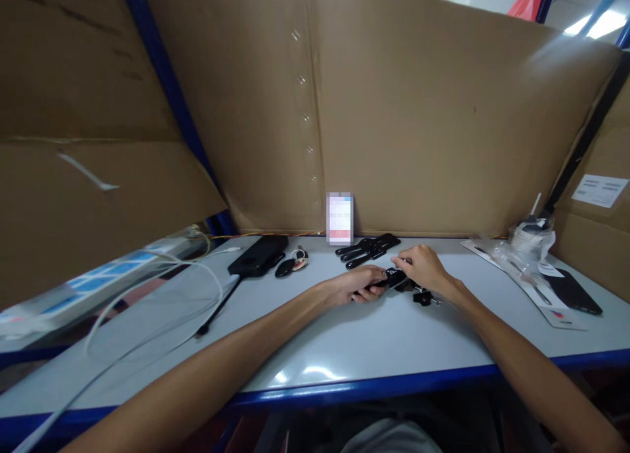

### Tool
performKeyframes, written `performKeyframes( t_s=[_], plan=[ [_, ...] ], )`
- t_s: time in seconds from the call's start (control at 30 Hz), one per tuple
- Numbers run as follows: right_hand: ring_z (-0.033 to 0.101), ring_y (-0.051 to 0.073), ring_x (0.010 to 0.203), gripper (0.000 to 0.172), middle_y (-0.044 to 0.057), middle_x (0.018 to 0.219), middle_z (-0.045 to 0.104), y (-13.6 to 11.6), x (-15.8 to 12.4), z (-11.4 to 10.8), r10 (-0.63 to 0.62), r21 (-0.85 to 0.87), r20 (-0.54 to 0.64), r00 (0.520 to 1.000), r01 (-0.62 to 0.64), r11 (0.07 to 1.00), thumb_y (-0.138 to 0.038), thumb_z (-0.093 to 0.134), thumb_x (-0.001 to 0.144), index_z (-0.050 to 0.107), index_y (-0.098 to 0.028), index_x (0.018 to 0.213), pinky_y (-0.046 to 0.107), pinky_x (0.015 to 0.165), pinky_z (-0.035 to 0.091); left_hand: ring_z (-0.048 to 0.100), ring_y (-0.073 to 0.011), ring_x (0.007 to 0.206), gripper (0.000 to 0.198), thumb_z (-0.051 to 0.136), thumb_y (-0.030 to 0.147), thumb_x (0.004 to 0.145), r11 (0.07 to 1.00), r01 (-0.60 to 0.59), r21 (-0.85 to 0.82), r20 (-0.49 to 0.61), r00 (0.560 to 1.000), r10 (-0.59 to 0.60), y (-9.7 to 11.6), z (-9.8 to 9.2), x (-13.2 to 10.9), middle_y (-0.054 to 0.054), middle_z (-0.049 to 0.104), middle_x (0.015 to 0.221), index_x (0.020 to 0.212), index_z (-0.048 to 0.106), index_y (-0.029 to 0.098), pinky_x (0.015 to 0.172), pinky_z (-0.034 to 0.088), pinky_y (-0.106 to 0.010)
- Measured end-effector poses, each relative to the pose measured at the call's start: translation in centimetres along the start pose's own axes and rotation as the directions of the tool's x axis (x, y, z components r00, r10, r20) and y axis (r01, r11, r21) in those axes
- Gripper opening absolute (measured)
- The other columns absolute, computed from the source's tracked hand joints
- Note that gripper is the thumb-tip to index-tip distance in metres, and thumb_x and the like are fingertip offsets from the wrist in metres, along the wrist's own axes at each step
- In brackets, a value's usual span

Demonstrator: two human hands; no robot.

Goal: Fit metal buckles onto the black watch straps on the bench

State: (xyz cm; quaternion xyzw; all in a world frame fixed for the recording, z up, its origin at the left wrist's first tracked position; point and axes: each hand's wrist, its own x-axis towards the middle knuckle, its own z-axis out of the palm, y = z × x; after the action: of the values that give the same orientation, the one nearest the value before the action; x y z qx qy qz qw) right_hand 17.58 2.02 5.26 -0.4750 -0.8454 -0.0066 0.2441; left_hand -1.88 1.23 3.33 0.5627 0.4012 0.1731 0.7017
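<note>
Near the middle of the white tabletop (364,348), my left hand (363,284) is closed around a black device (395,277) and holds it from its left end. My right hand (424,267) is at the device's right side, its fingers pinched over the top; what lies between the fingertips is too small to make out. Just below the right hand, a black knob with a metal screw (423,299) shows near the table surface. Behind my left hand lie flat black pronged pieces (369,249). A lit phone (340,220) leans against the cardboard behind them.
At the left are a black box (258,256) with a cable, a key fob (284,268) with a ring, white cables (219,289) and a power strip (105,276). On the right lie plastic packaging (522,276) and a dark phone-like slab (573,291). Cardboard walls (418,111) enclose the table.
</note>
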Motion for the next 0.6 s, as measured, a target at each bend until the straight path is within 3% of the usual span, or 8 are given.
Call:
performKeyframes(
  t_s=[0.23, 0.4, 0.5, 0.6],
  plan=[
    [0.043, 0.013, 0.057, 0.042, 0.003, 0.058, 0.061, -0.5, -0.1, 0.2, -0.003, -0.039, 0.037, 0.999, 0.005, 0.999, -0.036, 0.05, 0.094, 0.066, -0.018, 0.06, 0.027, 0.059, 0.023, 0.016, -0.0044, 0.036, 0.011, 0.046, 0.029, 0.093, 0.999, -0.022, 0.04, -0.002, 1.0, 0.022, -0.2, 0.1, 0.0, 0.01, 0.032, 0.055, 0.091, 0.037, 0.023, 0.035, 0.007, -0.016],
    [0.054, 0.016, 0.077, 0.028, 0.005, 0.08, 0.07, 0.9, 0.3, -0.7, 0.019, 0.017, -0.038, 0.999, -0.018, 1.0, -0.032, 0.055, 0.091, 0.073, -0.018, 0.073, 0.025, 0.065, 0.03, 0.019, -0.0044, 0.037, 0.018, 0.048, 0.036, 0.094, 0.976, -0.15, 0.16, -0.011, 0.988, 0.154, -0.9, 0.6, -0.2, 0.01, 0.034, 0.057, 0.087, 0.038, 0.022, 0.035, 0.01, -0.017],
    [0.056, 0.015, 0.074, 0.024, 0.003, 0.076, 0.069, 2.7, 0.5, -1.4, -0.02, 0.236, 0.16, 0.987, -0.018, 0.971, -0.033, 0.06, 0.086, 0.074, -0.016, 0.077, 0.024, 0.065, 0.035, 0.02, -0.0046, 0.039, 0.021, 0.049, 0.04, 0.094, 0.96, -0.167, 0.224, 0.036, 0.986, 0.163, -1.0, 0.8, -0.4, 0.01, 0.035, 0.057, 0.086, 0.038, 0.023, 0.035, 0.01, -0.018],
    [0.053, 0.012, 0.059, 0.032, 0.001, 0.064, 0.063, 4.2, 0.5, -1.7, -0.083, 0.452, 0.435, 0.897, -0.137, 0.881, -0.042, 0.061, 0.083, 0.073, -0.014, 0.077, 0.023, 0.056, 0.037, 0.02, -0.0045, 0.04, 0.028, 0.05, 0.044, 0.093, 0.947, -0.158, 0.28, 0.053, 0.987, 0.149, -0.9, 0.9, -0.6, 0.01, 0.035, 0.057, 0.082, 0.036, 0.023, 0.037, 0.01, -0.019]
  ],
)
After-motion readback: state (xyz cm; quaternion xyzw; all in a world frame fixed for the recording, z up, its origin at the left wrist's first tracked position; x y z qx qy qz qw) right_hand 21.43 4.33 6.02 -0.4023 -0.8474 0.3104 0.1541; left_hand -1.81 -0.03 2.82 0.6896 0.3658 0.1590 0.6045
